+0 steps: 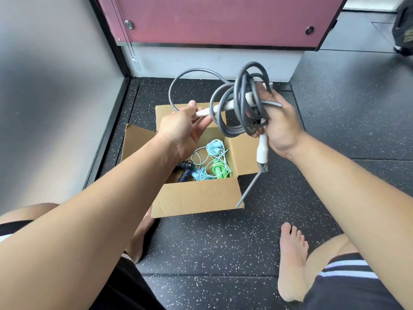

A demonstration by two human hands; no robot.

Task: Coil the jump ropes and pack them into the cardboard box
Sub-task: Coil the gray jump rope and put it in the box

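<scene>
Head view: I am in the coiling step, not yet the packing one. My right hand [277,128] has its grip closed around the bundle of the grey jump rope [237,101], held in the air above the far side of the cardboard box [196,198]. My left hand [178,128] pinches a white handle [205,112] between thumb and fingers. The long axis of this handle lies almost level and points from the left hand toward the coil, a little upward. One wide loop stands loose above the left hand.

A second white handle [262,151] hangs below the right hand, nearly upright, its end pointing down. A stiff grey tail continues from it, slanting down and to the left, toward the near corner of the box.

Inside the box a light blue rope [212,151], a green rope [220,168] and a dark rope [185,168] lie already.

I judge the next move must take in the loose loop and both handles, then lower the bundle in.
</scene>
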